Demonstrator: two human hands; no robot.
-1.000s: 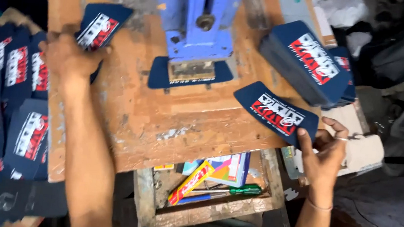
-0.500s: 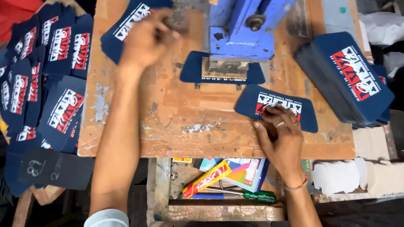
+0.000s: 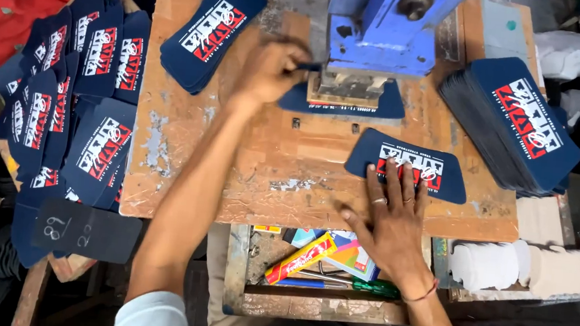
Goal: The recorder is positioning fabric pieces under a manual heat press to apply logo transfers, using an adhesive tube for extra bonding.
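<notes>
Left hand [image 3: 271, 69] is up at the blue press [image 3: 381, 30], fingers curled and pinching the edge of the navy label [image 3: 342, 103] lying flat under the die, where the tool can bear on it. Right hand [image 3: 389, 219] lies open, fingers spread flat on a second label [image 3: 406, 168] on the wooden worktop [image 3: 232, 179], pinning it close by the press. A stack of labels [image 3: 513, 128] waits at the right edge.

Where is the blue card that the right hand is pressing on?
The blue card lies flat on the wooden table, right of centre in the head view, under the right hand, just in front of the blue press.
</notes>
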